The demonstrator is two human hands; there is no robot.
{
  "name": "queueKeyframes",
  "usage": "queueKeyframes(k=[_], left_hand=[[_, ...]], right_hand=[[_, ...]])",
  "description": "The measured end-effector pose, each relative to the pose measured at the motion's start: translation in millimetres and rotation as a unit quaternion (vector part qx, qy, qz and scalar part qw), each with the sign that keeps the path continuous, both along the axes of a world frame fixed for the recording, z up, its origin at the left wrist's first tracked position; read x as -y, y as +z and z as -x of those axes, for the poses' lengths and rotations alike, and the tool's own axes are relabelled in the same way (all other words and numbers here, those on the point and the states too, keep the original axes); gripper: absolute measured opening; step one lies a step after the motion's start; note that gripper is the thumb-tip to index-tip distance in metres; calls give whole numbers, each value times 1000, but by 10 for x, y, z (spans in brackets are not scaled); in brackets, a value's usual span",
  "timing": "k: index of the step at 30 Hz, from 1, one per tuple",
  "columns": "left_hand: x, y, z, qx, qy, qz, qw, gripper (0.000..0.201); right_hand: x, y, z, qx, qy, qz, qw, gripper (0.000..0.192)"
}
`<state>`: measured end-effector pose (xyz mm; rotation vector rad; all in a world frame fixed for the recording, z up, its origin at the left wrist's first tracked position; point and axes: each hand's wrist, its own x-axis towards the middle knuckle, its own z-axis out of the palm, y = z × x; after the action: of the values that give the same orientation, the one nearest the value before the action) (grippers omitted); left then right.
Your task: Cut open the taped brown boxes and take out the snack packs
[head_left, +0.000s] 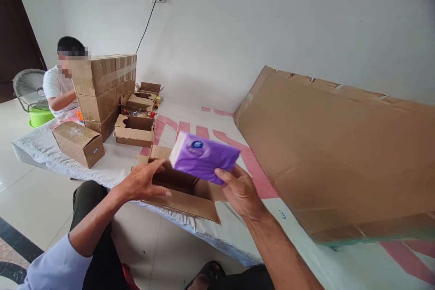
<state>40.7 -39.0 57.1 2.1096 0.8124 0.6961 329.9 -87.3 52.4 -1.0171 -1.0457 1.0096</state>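
R hand (239,190) pinching purple tissue pack (203,156) by its lower edge, over open carton (183,190) | L hand (144,181) fingers spread wide on carton's 9 o'clock flap | risk: thin grip, pack may tip out toward 3 o'clock; flap could spring shut.

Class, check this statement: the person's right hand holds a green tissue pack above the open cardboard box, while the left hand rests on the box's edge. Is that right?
Not quite. The tissue pack is purple, not green, as the head view shows. The rest stands: the right hand holds it above the open cardboard box, and the left hand rests on the box's edge.
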Motion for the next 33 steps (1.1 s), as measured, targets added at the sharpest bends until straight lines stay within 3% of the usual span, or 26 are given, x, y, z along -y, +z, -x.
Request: queueKeyframes(k=[2, 5, 11, 17, 21, 23, 26, 30, 33], left_hand=[[83, -60, 16, -109, -29, -73, 991, 67], [179, -124, 14, -182, -96, -144, 968, 29], [228, -32, 251, -207, -110, -194, 953, 27], [202, 103, 635, -254, -13, -234, 938, 27], [162, 88, 808, -273, 74, -234, 930, 30], [74, 67, 890, -232, 94, -220, 943, 29], [-217, 61, 1012, -110, 156, -183, 964, 26], [-771, 74, 1127, -10, 346, -70, 936, 28], [-1050, 48, 1103, 26, 367, 26, 929, 38]], right_hand=[[-19, 55, -102, -4, -44, -18, 999, 44], [-85, 78, -276, 7, -98, -36, 995, 41], [-282, -179, -558, 44, -166, 6, 985, 49], [-437, -611, -431, 52, -145, 71, 986, 60], [-480, -863, -231, 53, -92, 106, 989, 66], [-498, -976, -174, 54, -80, 110, 989, 68], [-539, -1151, -155, 58, -83, 113, 988, 69], [-576, -1403, -182, 81, -130, 97, 983, 72], [-544, -1581, -195, 90, -146, 75, 982, 74]])
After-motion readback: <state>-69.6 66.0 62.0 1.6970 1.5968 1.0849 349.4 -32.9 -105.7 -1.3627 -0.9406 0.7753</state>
